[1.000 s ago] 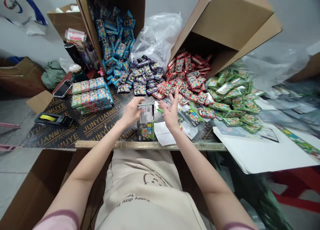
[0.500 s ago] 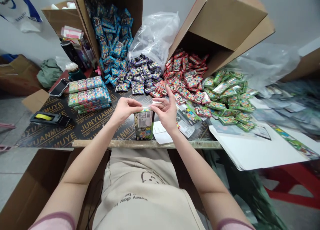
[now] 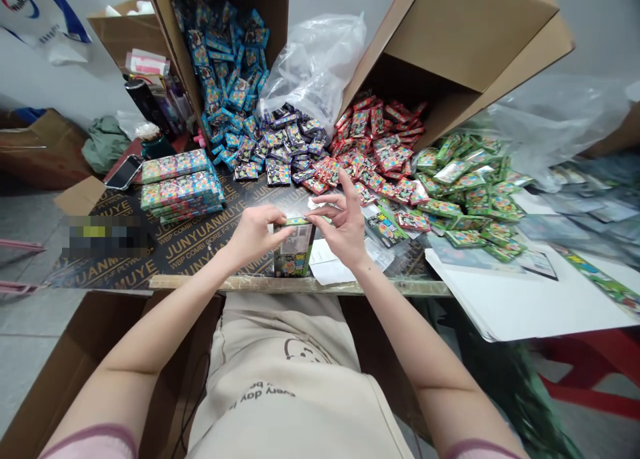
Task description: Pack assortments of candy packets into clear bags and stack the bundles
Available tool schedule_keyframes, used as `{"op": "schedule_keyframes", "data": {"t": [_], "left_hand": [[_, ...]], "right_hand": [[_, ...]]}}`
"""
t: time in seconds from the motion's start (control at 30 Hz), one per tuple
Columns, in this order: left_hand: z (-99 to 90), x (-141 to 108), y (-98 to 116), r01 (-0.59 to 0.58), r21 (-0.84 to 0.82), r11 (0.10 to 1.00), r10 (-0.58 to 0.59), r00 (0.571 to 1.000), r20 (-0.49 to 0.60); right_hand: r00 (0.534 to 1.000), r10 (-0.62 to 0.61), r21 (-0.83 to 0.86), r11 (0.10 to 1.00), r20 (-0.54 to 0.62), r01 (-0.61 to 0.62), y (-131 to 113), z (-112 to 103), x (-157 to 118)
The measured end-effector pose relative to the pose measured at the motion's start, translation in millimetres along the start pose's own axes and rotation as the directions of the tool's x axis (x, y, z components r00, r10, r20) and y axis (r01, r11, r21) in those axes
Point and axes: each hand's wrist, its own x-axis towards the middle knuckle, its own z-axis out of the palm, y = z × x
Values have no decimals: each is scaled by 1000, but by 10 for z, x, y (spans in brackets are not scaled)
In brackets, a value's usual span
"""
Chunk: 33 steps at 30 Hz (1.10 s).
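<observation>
Plywood tabletop under heaped foil sachets

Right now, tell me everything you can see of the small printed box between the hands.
The small printed box looks like cardboard, with a green, multicoloured face and a pale panel above. It stands tilted on the black printed plywood board, near the front edge. The left hand grips its upper corner; the open right hand is at its top, contact unclear.
</observation>
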Motion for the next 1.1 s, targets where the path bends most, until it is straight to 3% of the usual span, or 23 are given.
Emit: {"op": "schedule_keyframes", "data": {"t": [0.07,0.17,0.23,0.43,0.5,0.57,0.73,0.9,1.1], "left_hand": [[21,-23,-29,-80,110,991,82,996,-18],[51,-38,-78,-128,211,969,129,992,9],[69,-51,-86,-158,231,960,152,987,45],[117,-104,-22,-181,190,965,177,983,40],[135,-105,-11,-161,150,976,160,987,16],[152,-96,-17,-118,90,989,121,992,-33],[181,-70,-55,-35,-62,997,25,987,-159],[165,-73,-57,-15,-80,997,3,990,-144],[162,-98,-27,-86,-49,995,77,983,-168]], "right_hand": [[996,-94,-97,991,-8,92,34,7,-112],[961,-269,-208,938,71,278,89,4,-245],[949,-301,-206,926,99,315,73,-26,-255],[991,-42,-110,994,-125,28,-352,-177,116],[995,20,-83,996,-95,-28,-493,-182,240],[998,67,-45,997,6,-66,-559,-147,307],[966,153,48,985,210,-167,-447,21,310],[962,186,123,969,198,-213,-277,145,278],[969,207,102,970,134,-221,-188,195,251]]}}
